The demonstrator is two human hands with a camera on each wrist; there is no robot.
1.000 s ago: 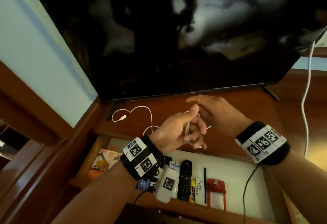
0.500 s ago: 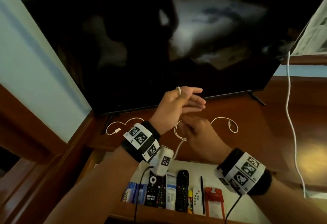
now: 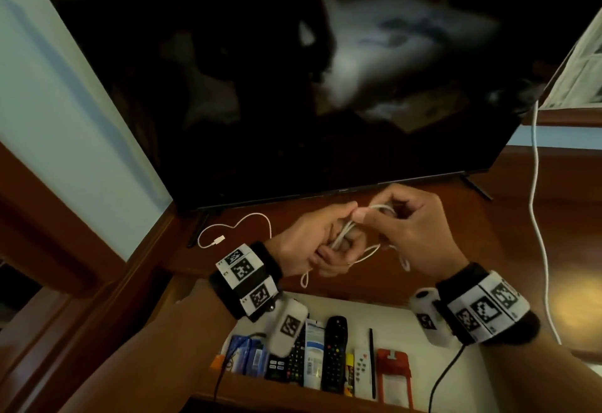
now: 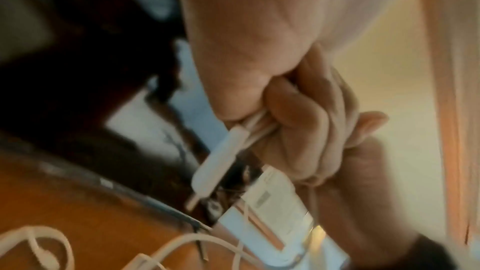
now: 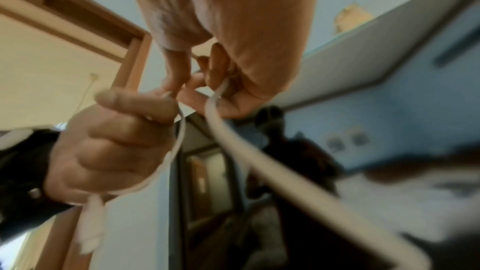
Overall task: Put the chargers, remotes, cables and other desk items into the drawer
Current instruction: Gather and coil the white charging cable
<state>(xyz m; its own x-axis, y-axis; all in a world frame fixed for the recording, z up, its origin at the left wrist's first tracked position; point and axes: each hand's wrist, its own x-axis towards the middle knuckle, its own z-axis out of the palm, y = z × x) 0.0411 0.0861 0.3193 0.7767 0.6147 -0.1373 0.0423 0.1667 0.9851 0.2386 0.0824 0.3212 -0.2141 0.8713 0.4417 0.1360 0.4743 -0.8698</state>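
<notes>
Both hands hold one white cable (image 3: 369,254) above the wooden desk (image 3: 488,233), just in front of the TV. My left hand (image 3: 309,243) is curled round a bunch of its loops. The left wrist view shows the cable's plug (image 4: 221,157) sticking out below the fist (image 4: 293,122). To the right, my right hand (image 3: 410,227) pinches a strand of the cable (image 5: 233,139) between thumb and fingers (image 5: 215,81). A loose loop hangs under the hands. The open drawer (image 3: 391,318) lies below them.
A second white cable (image 3: 241,217) lies on the desk at the left by the TV foot. A large dark TV (image 3: 325,86) fills the back. A white cord (image 3: 537,217) hangs at the right. The drawer holds black remotes (image 3: 334,350), a pen (image 3: 371,357), a red pouch (image 3: 394,376) and blue packets (image 3: 244,354).
My left hand has come down from its raised position and curled round the cable loops. My right hand has risen from beneath it to its right side, pinching a strand.
</notes>
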